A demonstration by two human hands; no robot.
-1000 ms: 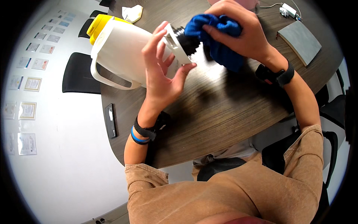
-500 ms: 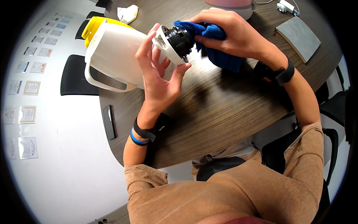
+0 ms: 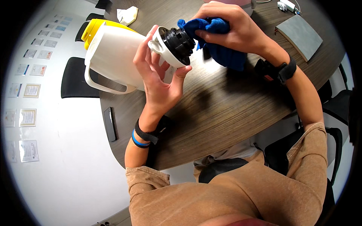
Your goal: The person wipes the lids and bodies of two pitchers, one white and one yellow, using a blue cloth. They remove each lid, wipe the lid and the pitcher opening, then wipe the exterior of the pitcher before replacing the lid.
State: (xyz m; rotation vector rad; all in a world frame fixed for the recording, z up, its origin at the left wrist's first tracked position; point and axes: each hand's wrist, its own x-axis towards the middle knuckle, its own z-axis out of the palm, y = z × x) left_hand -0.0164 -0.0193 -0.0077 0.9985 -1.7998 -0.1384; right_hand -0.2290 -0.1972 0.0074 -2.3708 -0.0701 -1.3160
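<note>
Head view: one white jug (image 3: 117,56) with a yellow base and a looped handle lies tilted over the dark wooden table (image 3: 226,109), its black-rimmed mouth turned toward the person. One blue cloth (image 3: 218,43) is pressed against that mouth. The left hand (image 3: 158,81) cradles the jug's neck, its grip spread with thumb and fingers curled round the white collar. The right hand (image 3: 233,28) has its grip pressed together, pinching the cloth. One dark phone (image 3: 110,123) lies near the table's edge, one grey pad (image 3: 299,35) on the far side.
</note>
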